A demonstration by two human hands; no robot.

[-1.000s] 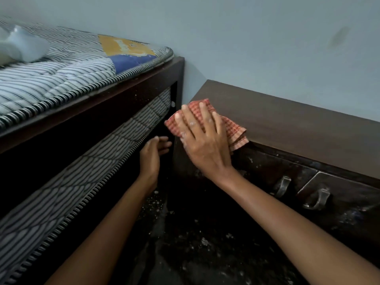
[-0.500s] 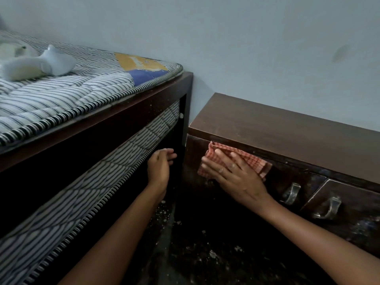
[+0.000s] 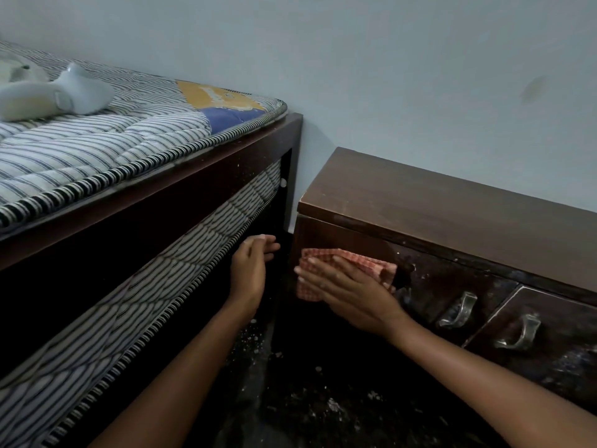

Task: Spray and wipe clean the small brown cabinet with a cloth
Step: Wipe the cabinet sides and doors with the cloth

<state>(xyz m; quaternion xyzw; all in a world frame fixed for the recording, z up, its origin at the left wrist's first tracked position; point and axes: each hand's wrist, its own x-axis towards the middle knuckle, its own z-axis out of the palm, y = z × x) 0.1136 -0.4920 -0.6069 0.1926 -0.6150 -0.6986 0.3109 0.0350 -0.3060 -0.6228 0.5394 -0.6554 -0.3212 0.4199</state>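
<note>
Right hand (image 3: 349,292) fingers straight, flat, pressing cloth (image 3: 326,270) on cabinet (image 3: 420,202) front; left hand (image 3: 250,270) fingers loosely curled, empty.

HEAD VIEW: A single wide-angle camera worn on the person's head looks forward and down into a room corner, facing the wall (image 3: 387,59). It sits above and close in front of the cabinet (image 3: 452,202) at right, seeing the top from above and the front at a steep slant. The bed (image 3: 129,150) runs along the left, its upper surface seen from just above. The left hand (image 3: 247,273) and right hand (image 3: 349,289) extend from the bottom edge to mid-frame, at arm's reach. The floor (image 3: 323,399) fills the lower middle.
</note>
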